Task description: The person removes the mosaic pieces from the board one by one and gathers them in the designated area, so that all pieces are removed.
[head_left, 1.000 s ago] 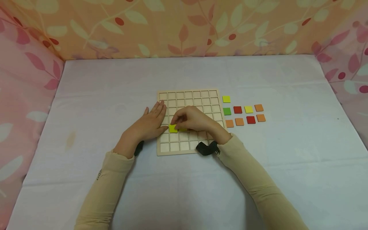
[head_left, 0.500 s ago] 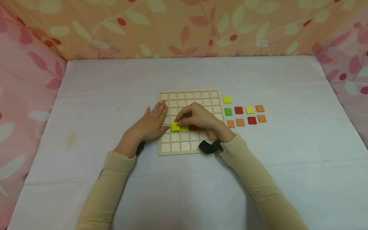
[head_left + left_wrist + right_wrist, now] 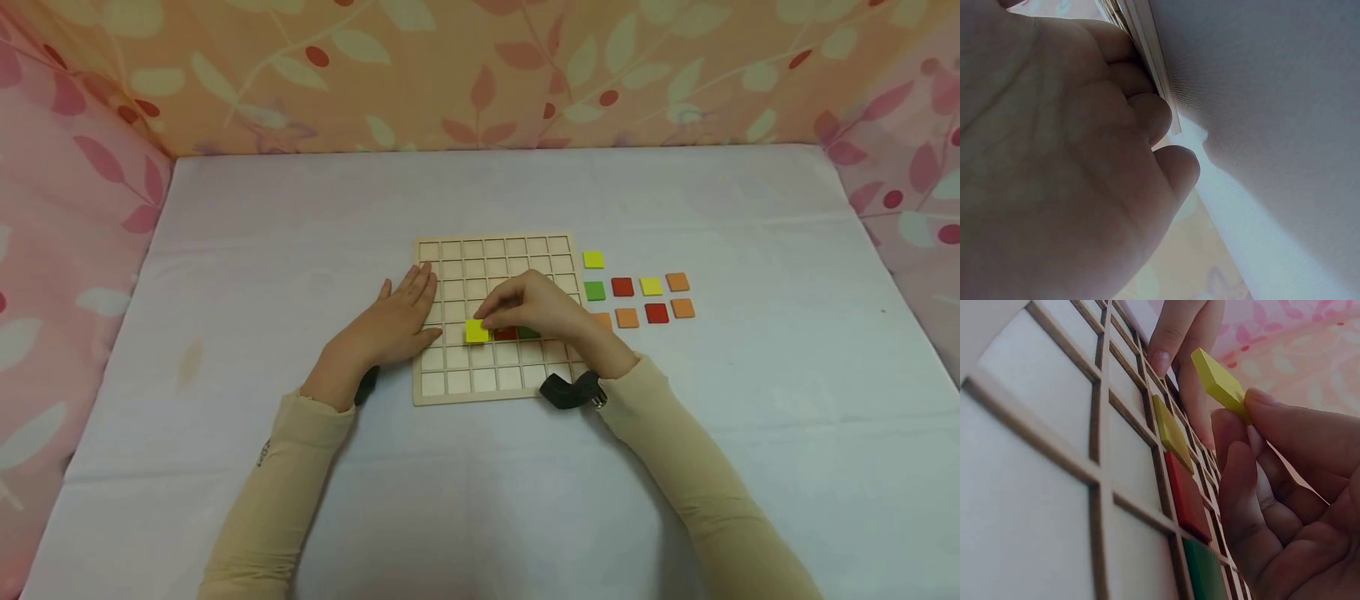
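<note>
My right hand (image 3: 536,307) pinches a yellow square tile (image 3: 1219,384) between thumb and fingers, just above the wooden grid board (image 3: 457,383). In the right wrist view, a second yellow tile (image 3: 1174,434), a red tile (image 3: 1188,500) and a green tile (image 3: 1207,572) sit side by side in one row of cells. From the head, the held tile covers the seated yellow one. My left hand (image 3: 390,325) lies with fairly straight fingers on the board's left edge. In the left wrist view, its fingers (image 3: 1150,119) touch the board's side (image 3: 1154,56).
Right of the board lie loose tiles: a green tile (image 3: 595,291), yellow tiles (image 3: 593,260), red tiles (image 3: 622,287) and several orange tiles (image 3: 682,308). A white cloth (image 3: 465,500) covers the table. Floral curtains (image 3: 480,75) stand behind and at both sides.
My right hand has lifted the yellow tile off the cell near my left thumb and carried it rightward, over the other yellow tile. My left hand has stayed in place.
</note>
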